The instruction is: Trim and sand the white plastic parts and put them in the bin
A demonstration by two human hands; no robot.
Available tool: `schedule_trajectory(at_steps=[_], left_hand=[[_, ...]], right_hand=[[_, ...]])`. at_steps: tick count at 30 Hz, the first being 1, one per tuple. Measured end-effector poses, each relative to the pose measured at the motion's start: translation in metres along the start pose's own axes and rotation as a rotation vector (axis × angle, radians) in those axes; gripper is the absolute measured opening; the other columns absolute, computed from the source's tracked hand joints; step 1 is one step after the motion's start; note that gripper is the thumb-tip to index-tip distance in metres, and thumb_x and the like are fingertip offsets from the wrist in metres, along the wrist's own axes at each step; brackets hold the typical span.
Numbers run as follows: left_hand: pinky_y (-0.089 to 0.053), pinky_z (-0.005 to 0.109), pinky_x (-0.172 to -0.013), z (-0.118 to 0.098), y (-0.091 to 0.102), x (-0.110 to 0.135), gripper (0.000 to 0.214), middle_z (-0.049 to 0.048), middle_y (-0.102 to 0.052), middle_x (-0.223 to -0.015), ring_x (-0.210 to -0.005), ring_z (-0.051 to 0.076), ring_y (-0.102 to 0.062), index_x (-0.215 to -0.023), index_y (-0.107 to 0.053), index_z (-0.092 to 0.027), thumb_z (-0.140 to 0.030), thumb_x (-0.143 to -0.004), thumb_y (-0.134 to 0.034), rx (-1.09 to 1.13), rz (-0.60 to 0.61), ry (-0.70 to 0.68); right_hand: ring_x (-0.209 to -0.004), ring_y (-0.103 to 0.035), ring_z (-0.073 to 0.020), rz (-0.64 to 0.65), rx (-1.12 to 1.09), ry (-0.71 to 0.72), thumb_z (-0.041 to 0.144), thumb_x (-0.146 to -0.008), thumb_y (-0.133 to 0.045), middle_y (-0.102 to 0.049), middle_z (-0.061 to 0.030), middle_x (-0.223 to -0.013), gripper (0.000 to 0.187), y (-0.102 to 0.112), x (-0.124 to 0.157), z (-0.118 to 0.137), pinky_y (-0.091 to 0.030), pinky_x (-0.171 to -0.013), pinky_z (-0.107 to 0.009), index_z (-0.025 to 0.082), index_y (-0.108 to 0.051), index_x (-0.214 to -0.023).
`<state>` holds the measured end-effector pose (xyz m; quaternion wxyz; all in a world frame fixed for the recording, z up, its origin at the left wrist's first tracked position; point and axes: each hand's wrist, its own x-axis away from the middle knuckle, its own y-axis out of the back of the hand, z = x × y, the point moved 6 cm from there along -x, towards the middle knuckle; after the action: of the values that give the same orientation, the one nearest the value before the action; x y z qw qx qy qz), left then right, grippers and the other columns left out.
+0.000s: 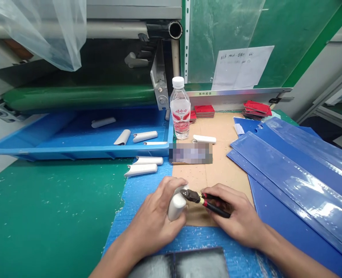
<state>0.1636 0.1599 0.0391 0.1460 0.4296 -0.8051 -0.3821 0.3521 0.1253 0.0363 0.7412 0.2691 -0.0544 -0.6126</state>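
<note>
While the left hand [153, 218] closes around a white plastic piece [177, 205], the right hand [236, 214] grips a pair of cutters [207, 202] with red and black handles, and their dark metal tip touches the top of the piece. Both hands work just above a cardboard sheet [220, 166], near its near edge, where it lies on a blue mat [140, 200]. Beyond them, two more white pieces [143, 168] lie on the mat, close to the rim of a blue tray [72, 152] that holds four others. A water bottle [180, 110] stands at the tray's right corner, its label printed in red characters that look like Wahaha. A blurred patch on the cardboard cannot be read. Along the far edge, a metal strip [208, 93] carries small dark Chinese characters, and the handwriting on a paper sheet [240, 67] above it is too small to read. Red stacks [204, 111] sit at the cardboard's far end. Long blue sheets [298, 181] cover the right side, while a green bench top [49, 216] flecked with white crumbs spreads left of the mat.
</note>
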Motion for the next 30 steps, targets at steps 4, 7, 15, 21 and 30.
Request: schedule_trajectory(at_steps=[4, 7, 15, 21, 30], left_hand=[[-0.048, 0.039, -0.083, 0.001, -0.005, 0.0, 0.067, 0.0023, -0.05, -0.121, -0.1, 0.022, -0.059, -0.136, -0.037, -0.038, -0.009, -0.078, -0.054, -0.02, 0.079, 0.006], [-0.049, 0.039, -0.083, 0.002, -0.005, -0.001, 0.077, 0.0013, -0.051, -0.119, -0.098, 0.022, -0.061, -0.142, -0.034, -0.043, -0.008, -0.077, -0.054, -0.028, 0.082, 0.009], [-0.049, 0.04, -0.078, 0.01, 0.005, -0.001, 0.068, 0.0025, -0.055, -0.12, -0.094, 0.025, -0.062, -0.136, -0.037, -0.039, -0.011, -0.076, -0.054, -0.117, -0.019, 0.068], [-0.05, 0.04, -0.08, 0.014, 0.012, -0.003, 0.062, 0.0026, -0.058, -0.119, -0.097, 0.026, -0.064, -0.133, -0.038, -0.034, -0.011, -0.078, -0.054, -0.171, -0.1, 0.073], [-0.049, 0.04, -0.088, 0.023, 0.017, -0.004, 0.046, 0.0043, -0.057, -0.125, -0.106, 0.026, -0.062, -0.132, -0.047, -0.031, -0.015, -0.089, -0.053, -0.257, -0.131, 0.054]], right_hand=[[-0.082, -0.064, -0.0168, 0.0, -0.021, -0.012, 0.006, -0.086, -0.064, -0.068, -0.0002, -0.095, 0.037, -0.001, 0.0, -0.001, -0.048, -0.072, -0.027, 0.026, -0.066, -0.116], [-0.082, -0.064, -0.0163, -0.008, -0.028, -0.017, 0.006, -0.086, -0.064, -0.068, 0.0004, -0.095, 0.036, 0.0, 0.0, -0.002, -0.048, -0.073, -0.027, 0.027, -0.066, -0.115], [-0.08, -0.063, -0.0164, 0.004, -0.013, -0.021, 0.006, -0.086, -0.063, -0.067, 0.0005, -0.094, 0.036, -0.002, 0.001, -0.002, -0.047, -0.07, -0.027, 0.027, -0.066, -0.115], [-0.082, -0.064, -0.0182, 0.004, 0.007, -0.03, 0.012, -0.09, -0.064, -0.069, -0.0013, -0.096, 0.028, -0.001, 0.0, -0.002, -0.049, -0.071, -0.028, 0.027, -0.067, -0.114], [-0.082, -0.065, -0.0186, 0.031, 0.026, -0.038, 0.01, -0.089, -0.064, -0.069, -0.0022, -0.096, 0.029, -0.003, -0.001, -0.002, -0.049, -0.072, -0.029, 0.025, -0.067, -0.114]])
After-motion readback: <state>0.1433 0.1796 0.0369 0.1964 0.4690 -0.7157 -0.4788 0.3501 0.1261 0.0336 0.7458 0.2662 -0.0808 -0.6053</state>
